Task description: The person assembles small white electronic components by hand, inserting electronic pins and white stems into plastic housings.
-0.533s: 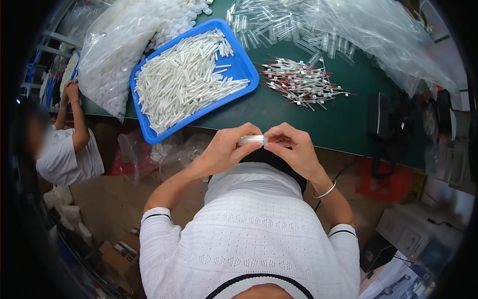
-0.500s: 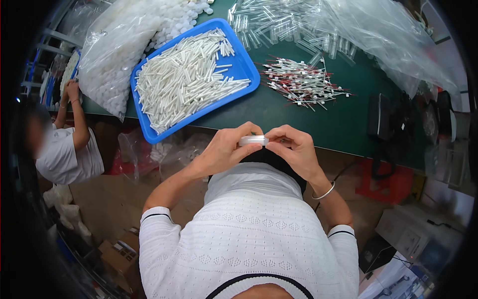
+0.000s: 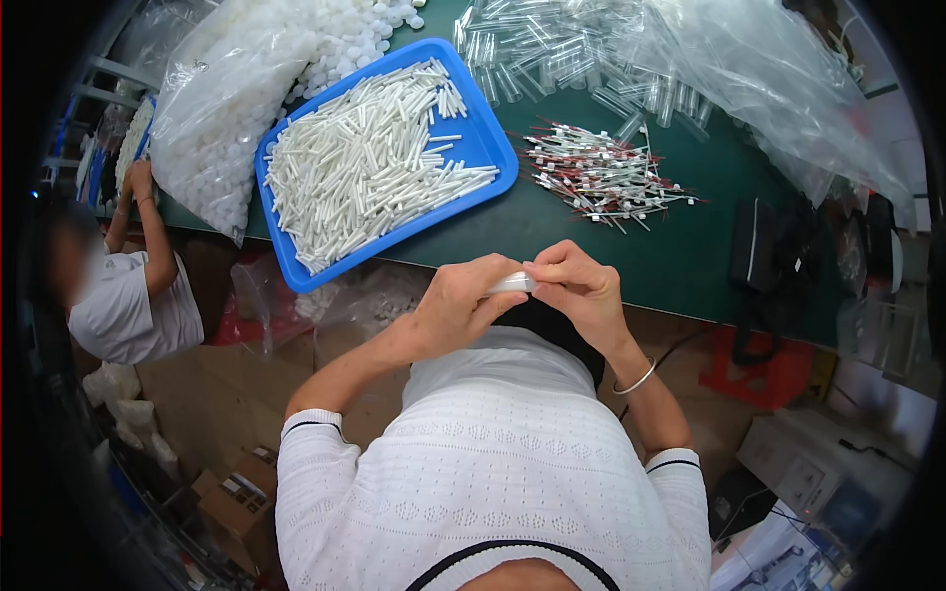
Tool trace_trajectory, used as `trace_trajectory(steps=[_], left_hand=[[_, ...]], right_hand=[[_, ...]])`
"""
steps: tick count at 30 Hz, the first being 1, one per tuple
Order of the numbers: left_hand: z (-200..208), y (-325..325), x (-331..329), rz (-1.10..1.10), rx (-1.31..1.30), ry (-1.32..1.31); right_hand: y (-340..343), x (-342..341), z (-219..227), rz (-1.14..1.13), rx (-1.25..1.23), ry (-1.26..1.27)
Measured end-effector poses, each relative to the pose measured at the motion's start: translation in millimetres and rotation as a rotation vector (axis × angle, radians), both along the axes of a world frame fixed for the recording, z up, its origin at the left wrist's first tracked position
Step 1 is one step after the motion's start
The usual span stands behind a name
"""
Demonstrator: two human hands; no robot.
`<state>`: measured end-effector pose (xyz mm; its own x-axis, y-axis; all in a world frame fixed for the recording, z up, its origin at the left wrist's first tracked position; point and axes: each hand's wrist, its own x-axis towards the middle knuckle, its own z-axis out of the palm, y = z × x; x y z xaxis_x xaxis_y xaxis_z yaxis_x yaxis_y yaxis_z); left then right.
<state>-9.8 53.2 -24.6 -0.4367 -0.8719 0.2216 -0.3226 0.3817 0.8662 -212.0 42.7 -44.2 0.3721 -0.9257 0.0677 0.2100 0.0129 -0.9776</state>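
Seen from above at a green table (image 3: 690, 266): left hand (image 3: 463, 300) and right hand (image 3: 581, 286) drawn together just off the table's near edge, fingertips of both pinched shut around a small clear tube (image 3: 512, 285). Tube held level, long axis running left to right, one end buried in each hand, only its short middle showing. Open air below the hands, over the lap and white knitted top (image 3: 493, 473), clear of the table edge. On the table beyond the hands, a blue tray (image 3: 488, 148) heaped with white sticks (image 3: 374, 167), set askew with one corner jutting past the table's near edge. Right of the tray, a loose pile of thin red-and-white pieces (image 3: 601, 177); bare green surface between that pile and the hands. At the table's far side, clear tubes (image 3: 552, 49) spilling from a plastic bag (image 3: 769, 89); left of the tray, a bag of white caps (image 3: 227, 108). At the table's left end, another person in a white shirt (image 3: 128, 305), arm raised to the table edge.
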Motion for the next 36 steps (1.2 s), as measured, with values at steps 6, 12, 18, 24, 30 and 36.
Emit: trace_trajectory(steps=[6,12,18,24,30,36], left_hand=[[-8.5,4.1,-1.4,-0.157,0.515,0.229],[-21.1,1.9,-22.8,-0.380,1.053,0.980],[-17.4,11.6,-34.2,-0.181,1.159,1.160],[-13.2,20.2,-40.5,-0.122,1.208,1.230],[-22.7,30.4,-36.0,-0.122,1.241,1.307],[-22.0,29.9,-34.3,-0.110,1.220,1.319]], right_hand=[[2.7,8.4,-0.2,0.032,0.175,-0.288],[-7.0,13.5,8.0,-0.063,0.221,-0.148],[9.8,9.3,11.4,-0.123,-0.598,0.429],[10.6,14.7,7.5,-0.277,-0.833,0.518],[11.4,15.9,7.4,-0.176,-0.865,0.539],[5.8,20.5,5.8,-0.198,-0.854,0.539]])
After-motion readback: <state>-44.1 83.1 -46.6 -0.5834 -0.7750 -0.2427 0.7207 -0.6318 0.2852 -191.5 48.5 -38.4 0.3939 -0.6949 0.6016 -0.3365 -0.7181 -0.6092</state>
